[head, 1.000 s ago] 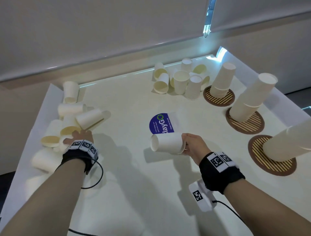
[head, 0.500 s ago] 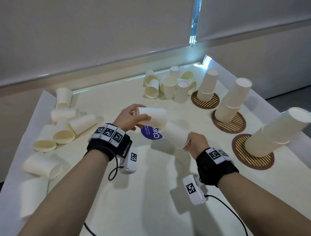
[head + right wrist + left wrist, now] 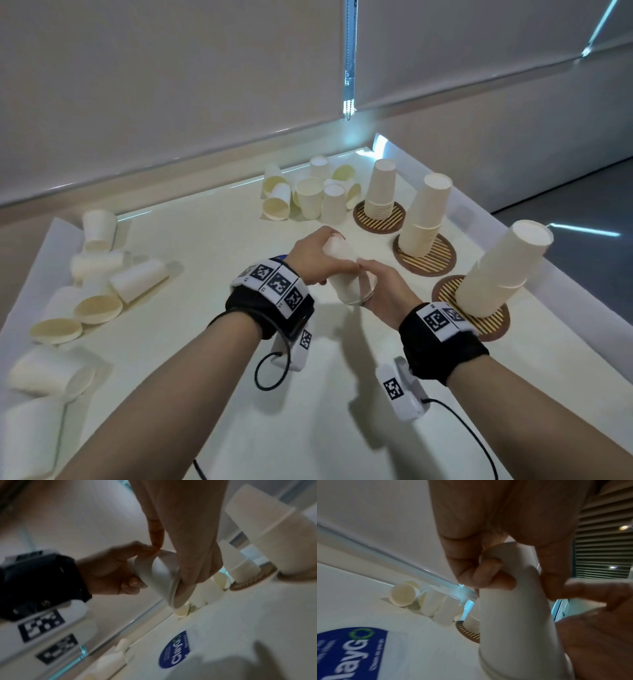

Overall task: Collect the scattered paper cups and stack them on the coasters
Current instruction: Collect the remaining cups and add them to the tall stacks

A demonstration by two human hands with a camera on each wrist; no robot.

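Observation:
Over the middle of the table both hands hold two nested white paper cups (image 3: 346, 277), tilted with the mouth toward me. My left hand (image 3: 310, 257) grips the upper, closed end; its fingers (image 3: 488, 574) curl round the cup (image 3: 513, 615). My right hand (image 3: 387, 291) pinches the rim end (image 3: 171, 588). Three brown striped coasters line the right side, far (image 3: 380, 226), middle (image 3: 436, 264) and near (image 3: 445, 294). Each carries an upside-down cup stack (image 3: 382, 192) (image 3: 424, 216) (image 3: 503, 267); the nearest is tallest.
Several loose cups (image 3: 102, 277) lie along the left edge, some on their sides. Another cluster (image 3: 308, 198) sits at the back beside the far coaster. A blue round sticker (image 3: 351, 649) lies on the table under the hands. A wall borders the far edge.
My left hand left the pile on the left with a cup, came to the centre and slid it together with the cup in my right hand. Both hands now meet on the nested cups.

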